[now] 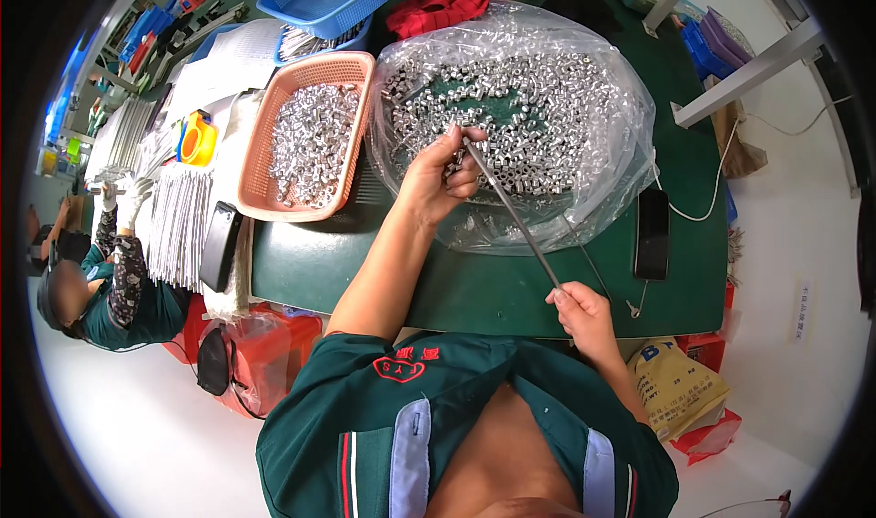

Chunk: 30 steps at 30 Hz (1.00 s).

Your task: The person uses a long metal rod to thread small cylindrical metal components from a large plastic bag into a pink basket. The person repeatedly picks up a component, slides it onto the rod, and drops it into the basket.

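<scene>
One thin grey rod [516, 214] | slanting over the near edge of the clear plastic bag [622, 185] of silvery pieces [538, 162], green table [301, 267] below | my left hand [440, 178] half-curled, pinching its far end | my right hand [584, 313] closed on its near end

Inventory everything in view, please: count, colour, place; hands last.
Metal rod: one, grey, between both hands
Metal pieces: uncountable, silver, in bag and basket
Plastic bag: one, clear, table centre
Basket: one, peach, left of bag
Stacked baskets: at least two, blue, beyond peach basket
Cloth: one, red, beyond bag
Phones: two, black, right and left
Thin rods: many, white, left
Ring-shaped thing: one, yellow, left
Table: one, green, beneath
Sack: one, yellow, lower right
Co-worker: one, green clothing, far left
Left hand: one, bare, gripping rod's far end
Right hand: one, bare, gripping rod's near end
</scene>
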Motion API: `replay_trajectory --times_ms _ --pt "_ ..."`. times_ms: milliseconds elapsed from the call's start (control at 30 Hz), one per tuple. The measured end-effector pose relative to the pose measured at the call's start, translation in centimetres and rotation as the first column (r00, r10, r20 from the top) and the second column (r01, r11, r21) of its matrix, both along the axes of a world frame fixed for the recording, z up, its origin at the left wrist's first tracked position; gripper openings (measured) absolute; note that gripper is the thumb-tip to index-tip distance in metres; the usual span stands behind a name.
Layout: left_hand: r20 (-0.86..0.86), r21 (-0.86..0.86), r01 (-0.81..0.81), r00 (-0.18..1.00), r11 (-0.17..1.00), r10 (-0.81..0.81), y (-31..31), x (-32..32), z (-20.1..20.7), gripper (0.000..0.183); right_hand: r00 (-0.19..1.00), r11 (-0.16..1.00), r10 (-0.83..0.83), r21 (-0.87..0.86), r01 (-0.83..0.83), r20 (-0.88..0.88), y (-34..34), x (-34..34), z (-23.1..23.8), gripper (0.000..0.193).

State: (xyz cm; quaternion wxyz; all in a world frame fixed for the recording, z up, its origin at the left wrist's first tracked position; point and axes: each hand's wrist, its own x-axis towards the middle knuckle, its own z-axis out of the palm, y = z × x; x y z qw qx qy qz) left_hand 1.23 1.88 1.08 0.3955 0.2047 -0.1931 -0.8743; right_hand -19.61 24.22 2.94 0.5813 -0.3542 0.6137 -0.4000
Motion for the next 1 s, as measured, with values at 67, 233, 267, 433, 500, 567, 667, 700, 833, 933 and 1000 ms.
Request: replay_trajectory --times_ms 67,233,267,433,500,567,667,700,833,933,1000 --pt "-0.074 0.044 -0.001 0.997 0.999 0.004 0.0 -0.1 -0.4 0.042 0.975 0.996 0.006 -0.085 -0.026 -0.224 0.1 0.2 0.2 0.018" --pt "-0.142 0.043 0.046 0.989 0.998 -0.039 0.1 -0.3 -1.1 0.043 0.984 0.998 0.011 -0.064 -0.023 -0.178 0.0 0.1 0.7 0.016" --pt "-0.171 0.054 0.030 0.985 0.998 -0.020 0.4 -0.6 -1.0 0.043 0.988 0.998 -0.001 -0.061 -0.009 -0.156 0.0 0.1 0.6 0.016" --pt "-0.140 0.021 0.074 0.988 0.997 -0.070 0.9 -1.2 -0.9 0.042 0.996 0.999 -0.023 -0.051 0.018 -0.092 0.1 0.4 0.1 0.018" --pt "-0.026 -0.024 0.123 0.992 0.992 -0.123 1.4 -1.7 -1.0 0.043 0.995 0.998 -0.031 -0.061 0.025 -0.100 0.0 0.4 0.2 0.018" --pt "0.036 -0.023 0.169 0.985 0.985 -0.168 1.9 -2.2 -0.2 0.045 0.996 0.998 -0.037 -0.047 0.034 -0.078 -0.4 0.4 0.5 0.018" --pt "0.038 0.094 0.136 0.989 0.986 -0.140 1.1 -1.7 -0.1 0.055 0.998 0.998 -0.053 -0.036 0.051 -0.046 -0.3 0.1 0.5 0.017" --pt "0.106 0.156 0.057 0.992 0.986 -0.074 0.7 -1.5 -0.1 0.057 0.997 0.998 -0.055 -0.032 0.054 -0.045 -0.2 0.0 0.5 0.017" --pt "0.068 0.304 -0.047 0.997 0.952 0.028 0.3 -1.0 1.0 0.053 0.998 0.998 -0.058 -0.020 0.057 -0.024 0.3 -0.7 0.4 0.017" --pt "-0.127 0.384 -0.093 0.980 0.919 0.152 -0.4 -0.5 -0.4 0.041 0.998 0.999 -0.053 -0.006 0.053 -0.019 0.5 -0.8 0.5 0.017" --pt "-0.258 0.367 -0.059 0.952 0.928 0.162 -0.6 -0.1 -0.5 0.034 0.999 0.999 -0.034 0.010 0.034 -0.025 0.6 -0.9 0.6 0.017"
